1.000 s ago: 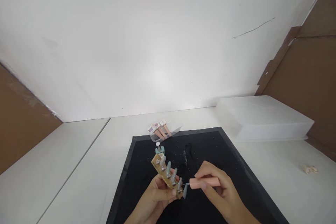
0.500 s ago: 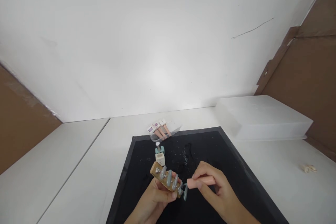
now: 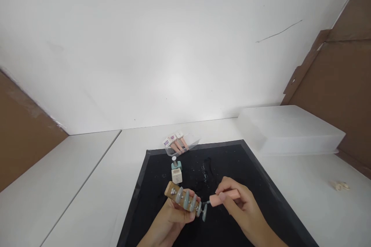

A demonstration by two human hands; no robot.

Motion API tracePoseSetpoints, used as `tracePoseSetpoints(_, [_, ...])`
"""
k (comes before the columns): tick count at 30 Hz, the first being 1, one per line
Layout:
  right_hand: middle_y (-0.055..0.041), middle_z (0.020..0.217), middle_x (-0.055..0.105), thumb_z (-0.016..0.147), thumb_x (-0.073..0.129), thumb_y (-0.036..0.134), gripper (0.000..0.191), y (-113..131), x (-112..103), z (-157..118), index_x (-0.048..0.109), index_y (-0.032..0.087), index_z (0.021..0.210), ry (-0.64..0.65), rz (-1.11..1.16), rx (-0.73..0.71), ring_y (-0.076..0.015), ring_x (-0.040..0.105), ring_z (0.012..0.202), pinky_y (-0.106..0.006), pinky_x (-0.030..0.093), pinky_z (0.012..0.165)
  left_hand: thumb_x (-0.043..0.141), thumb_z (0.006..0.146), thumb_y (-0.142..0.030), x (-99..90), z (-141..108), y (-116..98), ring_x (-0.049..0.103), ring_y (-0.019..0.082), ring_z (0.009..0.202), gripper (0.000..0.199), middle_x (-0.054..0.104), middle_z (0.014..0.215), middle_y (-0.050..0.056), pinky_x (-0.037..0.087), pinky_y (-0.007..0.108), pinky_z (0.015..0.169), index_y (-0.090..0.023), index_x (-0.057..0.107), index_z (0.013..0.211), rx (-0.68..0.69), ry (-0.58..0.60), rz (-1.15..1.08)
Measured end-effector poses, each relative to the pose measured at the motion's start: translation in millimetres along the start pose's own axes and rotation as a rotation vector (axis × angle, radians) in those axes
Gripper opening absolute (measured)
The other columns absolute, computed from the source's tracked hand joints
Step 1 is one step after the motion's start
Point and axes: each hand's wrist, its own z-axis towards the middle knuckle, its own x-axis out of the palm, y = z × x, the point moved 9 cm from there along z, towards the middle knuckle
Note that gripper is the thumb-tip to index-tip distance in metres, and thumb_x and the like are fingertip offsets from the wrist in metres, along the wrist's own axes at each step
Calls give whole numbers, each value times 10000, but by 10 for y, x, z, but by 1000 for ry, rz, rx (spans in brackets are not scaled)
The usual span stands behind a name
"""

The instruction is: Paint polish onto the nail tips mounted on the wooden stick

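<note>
My left hand (image 3: 176,216) is closed around a wooden nail-tip stand (image 3: 171,188), held tilted above the black mat. Several grey and teal false nails (image 3: 187,199) stick out in a row along it. In my right hand (image 3: 240,208) a pink-handled nail polish brush (image 3: 224,197) is pinched between thumb and fingers. Its dark bristle end points left at the rightmost false nail (image 3: 205,213); whether it touches is too small to tell. Just beyond the stand sits a white polish bottle (image 3: 176,176) without a cap, with a teal bottle (image 3: 176,165) behind it.
A clear tray (image 3: 189,142) with several pink-capped bottles lies at the back edge of the black mat (image 3: 228,154). A white translucent box (image 3: 292,131) stands at right. Small beige rings (image 3: 339,186) lie on the table's right side. A white wall closes off the back.
The brush in my right hand has drawn slightly right and up, baring more of its dark stem. The stand in my left hand has shifted a little downward at its far end.
</note>
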Motion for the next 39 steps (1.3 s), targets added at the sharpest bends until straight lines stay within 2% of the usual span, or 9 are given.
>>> tracePoseSetpoints(5, [14, 600, 552, 823, 506, 189, 139, 127, 45, -9, 585, 194, 709, 79, 21, -100, -136, 523, 529, -227, 399, 513, 789, 437, -49, 44, -12, -63, 571, 191, 893, 354, 650, 830, 12, 363, 343, 862, -197, 668, 735, 42, -1, -13])
tracePoseSetpoints(11, [-9, 640, 584, 817, 517, 185, 119, 122, 108, -15, 612, 182, 747, 162, -38, -100, -150, 551, 562, -244, 421, 550, 783, 432, -60, 75, -3, -67, 560, 200, 920, 352, 619, 853, 1, 379, 348, 851, -207, 665, 729, 81, 28, 8])
tracePoseSetpoints(16, [4, 628, 556, 832, 516, 203, 130, 48, 77, -2, 608, 185, 742, 108, -32, -82, -142, 526, 561, -234, 403, 538, 780, 439, -70, 61, -4, -56, 555, 187, 926, 329, 600, 847, -16, 370, 340, 882, -215, 672, 712, 89, 25, 35])
tracePoseSetpoints(22, [21, 612, 552, 853, 508, 227, 136, -61, -3, -4, 595, 193, 753, -7, -17, -13, -126, 503, 519, -225, 393, 517, 790, 430, -90, 0, -5, -17, 554, 176, 893, 341, 614, 850, -17, 377, 317, 834, -219, 664, 719, 59, 10, 54])
tracePoseSetpoints(27, [21, 594, 551, 854, 497, 236, 170, -37, -16, 3, 595, 193, 722, -29, -13, 1, -123, 499, 491, -221, 387, 481, 770, 440, -68, 17, -18, -37, 559, 171, 892, 336, 630, 837, -17, 374, 311, 845, -217, 656, 720, 62, 22, 36])
tracePoseSetpoints(33, [8, 614, 579, 820, 523, 204, 122, 83, 49, -15, 615, 194, 740, 72, -34, -97, -142, 552, 546, -226, 428, 532, 776, 442, -78, 22, 5, -72, 568, 181, 895, 338, 633, 840, -6, 389, 323, 843, -212, 662, 730, 88, 7, 16])
tracePoseSetpoints(39, [-5, 615, 589, 811, 536, 232, 124, 71, 107, -8, 625, 181, 741, 137, -92, -70, -151, 559, 546, -232, 428, 519, 780, 446, -97, 44, 16, -76, 563, 178, 879, 326, 614, 866, -1, 399, 302, 796, -216, 679, 731, 92, 12, 95])
